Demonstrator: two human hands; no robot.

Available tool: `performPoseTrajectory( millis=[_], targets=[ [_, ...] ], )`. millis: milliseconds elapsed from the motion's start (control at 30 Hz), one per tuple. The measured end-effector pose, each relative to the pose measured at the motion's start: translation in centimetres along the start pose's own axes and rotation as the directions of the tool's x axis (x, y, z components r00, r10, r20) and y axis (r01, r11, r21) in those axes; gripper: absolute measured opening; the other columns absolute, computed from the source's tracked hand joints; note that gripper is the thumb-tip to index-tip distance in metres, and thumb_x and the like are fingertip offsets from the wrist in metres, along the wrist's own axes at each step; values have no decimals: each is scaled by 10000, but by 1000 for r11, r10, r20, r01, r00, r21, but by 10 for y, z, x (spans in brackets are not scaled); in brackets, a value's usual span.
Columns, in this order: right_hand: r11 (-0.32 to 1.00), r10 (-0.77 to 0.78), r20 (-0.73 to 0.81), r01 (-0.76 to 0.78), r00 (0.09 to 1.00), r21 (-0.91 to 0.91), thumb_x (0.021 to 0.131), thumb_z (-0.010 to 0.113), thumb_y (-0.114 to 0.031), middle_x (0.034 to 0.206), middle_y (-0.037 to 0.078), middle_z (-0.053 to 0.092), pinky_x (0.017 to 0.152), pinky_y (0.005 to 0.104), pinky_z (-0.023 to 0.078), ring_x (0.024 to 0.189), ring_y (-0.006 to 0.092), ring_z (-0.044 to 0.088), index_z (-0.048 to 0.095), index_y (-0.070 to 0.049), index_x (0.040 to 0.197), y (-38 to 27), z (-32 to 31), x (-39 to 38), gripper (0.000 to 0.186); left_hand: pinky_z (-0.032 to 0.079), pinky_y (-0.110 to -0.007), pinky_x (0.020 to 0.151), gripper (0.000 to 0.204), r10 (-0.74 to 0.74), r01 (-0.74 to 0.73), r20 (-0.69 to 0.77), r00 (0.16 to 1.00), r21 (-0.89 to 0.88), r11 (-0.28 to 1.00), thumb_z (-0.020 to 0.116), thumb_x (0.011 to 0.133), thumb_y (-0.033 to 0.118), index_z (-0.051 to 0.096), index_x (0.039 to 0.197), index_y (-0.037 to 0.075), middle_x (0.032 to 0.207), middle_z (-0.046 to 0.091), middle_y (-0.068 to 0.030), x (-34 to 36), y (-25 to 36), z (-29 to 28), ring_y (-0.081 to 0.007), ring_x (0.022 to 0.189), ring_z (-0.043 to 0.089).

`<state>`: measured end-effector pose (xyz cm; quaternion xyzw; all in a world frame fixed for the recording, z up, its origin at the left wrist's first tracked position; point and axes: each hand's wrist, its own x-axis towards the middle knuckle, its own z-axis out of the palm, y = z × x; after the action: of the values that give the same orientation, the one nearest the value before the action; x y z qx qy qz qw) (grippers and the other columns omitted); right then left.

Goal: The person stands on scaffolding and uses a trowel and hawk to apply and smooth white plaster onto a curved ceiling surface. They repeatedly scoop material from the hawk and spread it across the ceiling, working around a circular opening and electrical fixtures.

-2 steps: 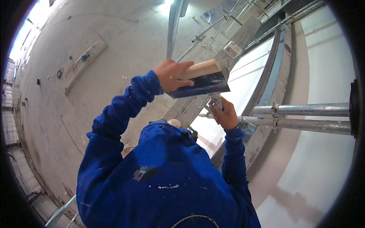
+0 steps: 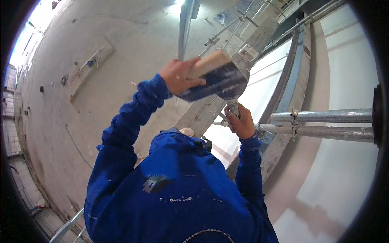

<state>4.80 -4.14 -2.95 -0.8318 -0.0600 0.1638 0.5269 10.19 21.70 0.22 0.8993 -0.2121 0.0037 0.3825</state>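
Observation:
My left hand [image 2: 180,77] is closed around the pale wooden grip of a wide filling knife [image 2: 219,81]. Its broad dark blade, streaked with pale filler, is tilted and slightly blurred. Just below its right end, my right hand [image 2: 242,123] is closed on the filler-crusted handle of a putty knife [image 2: 232,107]. Much of that knife's blade is hidden behind the wide one, and a grey corner shows past the far edge. The two tools overlap in view; whether they touch I cannot tell. Blue sleeves cover both arms.
Metal scaffold tubes [image 2: 324,131] cross at the right, beside a curved beam [image 2: 298,69] and a white wall surface [image 2: 348,77]. Planks [image 2: 198,115] run below my hands. A white container [image 2: 248,52] stands farther along them. Far below left, a long board [image 2: 91,69] lies on the floor.
The wide filling knife has tilted, its right end rising and showing more of the blade face. My left hand has shifted slightly left; the right hand has barely moved.

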Motion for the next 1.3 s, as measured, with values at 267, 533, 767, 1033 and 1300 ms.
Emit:
performPoseTrajectory(
  millis=[267,533,767,1033,1300],
  targets=[
    [959,59,-31,-47,998,280,795,541,-114,549,-11,469,392,221,345,428,56,431,516,-18,836,-13,-3,-1,107,486,-375,612,512,-43,43,10,999,-66,997,649,719,372,504,1074,33,704,602,-189,-9,-7,10,-310,630,611],
    [997,-59,-17,58,998,-53,801,547,-145,545,31,517,422,244,388,441,90,476,549,8,879,-6,-5,1,171,498,-321,592,560,-31,32,14,999,-74,997,689,700,366,510,1097,14,718,604,-191,-6,9,1,-261,601,619],
    [981,-131,-70,119,989,-152,807,563,-175,560,27,526,429,242,396,432,83,469,557,-4,881,-11,2,0,187,501,-343,602,521,-4,4,8,1000,12,1000,657,724,368,505,1078,18,755,616,-193,-3,17,-11,-293,641,620],
    [950,59,42,-69,997,304,838,542,-181,566,-20,453,359,179,326,416,33,405,540,-29,939,-13,0,-5,182,497,-308,603,570,-73,19,-295,953,-182,983,697,683,361,530,1068,-25,756,618,-192,-9,14,-34,-261,645,626],
    [996,11,100,-20,995,85,829,540,-163,559,16,498,385,213,362,423,63,448,544,-5,948,-27,6,-4,198,499,-329,585,536,-33,21,-148,988,-81,996,683,690,393,538,1038,13,716,610,-202,-1,15,-20,-282,616,622]
  ],
)
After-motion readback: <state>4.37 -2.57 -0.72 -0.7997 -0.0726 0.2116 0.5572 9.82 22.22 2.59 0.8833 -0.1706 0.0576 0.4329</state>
